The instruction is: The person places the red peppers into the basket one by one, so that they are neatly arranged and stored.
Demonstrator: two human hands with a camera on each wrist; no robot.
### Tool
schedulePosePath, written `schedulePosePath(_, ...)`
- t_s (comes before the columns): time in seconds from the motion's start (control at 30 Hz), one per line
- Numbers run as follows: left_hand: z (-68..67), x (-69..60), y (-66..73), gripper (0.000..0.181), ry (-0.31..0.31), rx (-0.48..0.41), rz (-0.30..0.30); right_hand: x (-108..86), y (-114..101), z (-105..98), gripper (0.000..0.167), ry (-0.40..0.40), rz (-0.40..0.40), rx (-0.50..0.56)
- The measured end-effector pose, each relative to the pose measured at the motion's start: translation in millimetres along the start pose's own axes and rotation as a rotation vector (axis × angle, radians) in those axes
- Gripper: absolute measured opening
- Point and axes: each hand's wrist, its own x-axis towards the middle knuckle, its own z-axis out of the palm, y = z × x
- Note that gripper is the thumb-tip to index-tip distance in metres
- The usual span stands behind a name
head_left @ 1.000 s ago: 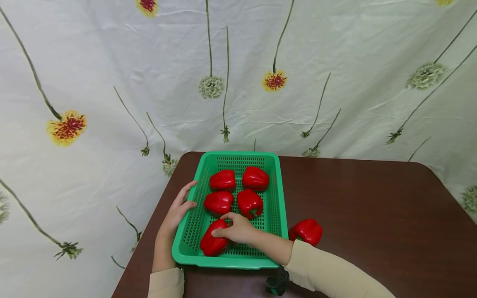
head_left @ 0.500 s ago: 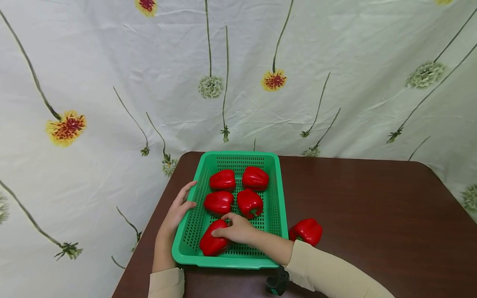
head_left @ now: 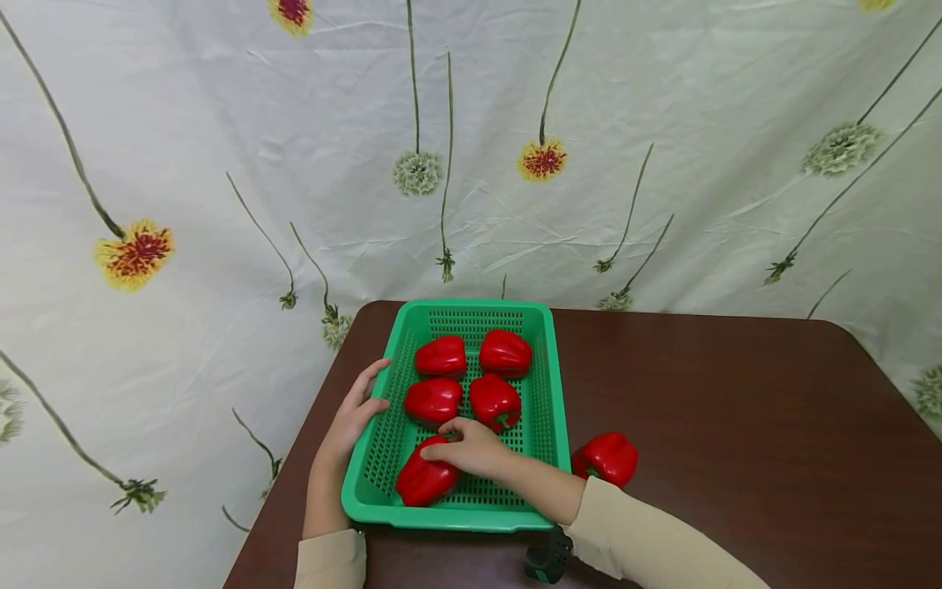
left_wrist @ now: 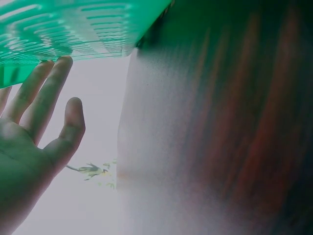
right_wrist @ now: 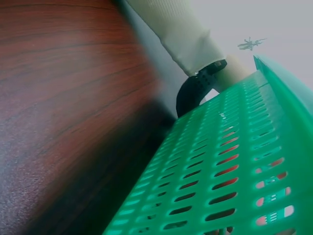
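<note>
A green slotted plastic basket (head_left: 456, 519) holds several red bell peppers. My right hand (head_left: 477, 450) reaches inside it and pinches the nearest bell pepper (head_left: 423, 483), at the basket's front left. The thumb lies across the pepper's top; the other fingertips are partly hidden. Against the basket's left side rests my left hand (head_left: 350, 421), its fingers extended, fingertips at the rim. In the left wrist view, the left hand (left_wrist: 32, 132) has straight fingers near the basket wall (left_wrist: 98, 29). The right wrist view shows the basket's slotted side (right_wrist: 215, 166), not the right hand.
Another red bell pepper (head_left: 607, 458) lies on the dark brown table (head_left: 706, 393), just right of the basket. Behind the table hangs a white flower-print cloth (head_left: 486, 221). A black wrist device (head_left: 548, 558) sits under the right wrist at the basket's front edge.
My right hand has shifted very slightly away, its thumb now higher on the pepper. The left hand, the basket and the other peppers look unmoved.
</note>
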Motion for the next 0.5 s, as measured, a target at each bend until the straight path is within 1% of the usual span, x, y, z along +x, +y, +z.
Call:
schedulePosePath(0.13, 0.3, -0.2, 1.5, 0.062, 0.011, 0.01, 0.01, 1.3, -0.7, -1.7, 0.041, -0.004, -0.001, 0.031)
schedulePosePath(0.2, 0.4, -0.4, 2.3, 0.062, 0.01, 0.0, 0.016, 1.8, -1.2, -2.6, 0.042, -0.003, -0.007, 0.033)
schedulePosePath(0.37, 0.6, -0.6, 1.9, 0.062, -0.005, -0.016, 0.026, 0.1, -2.1, -4.9, 0.043, 0.025, -0.031, 0.003)
schedulePosePath(0.5, 0.8, -0.2, 0.9, 0.063, -0.009, -0.014, 0.028, -1.7, -1.9, -6.7, 0.041, 0.051, -0.065, -0.025)
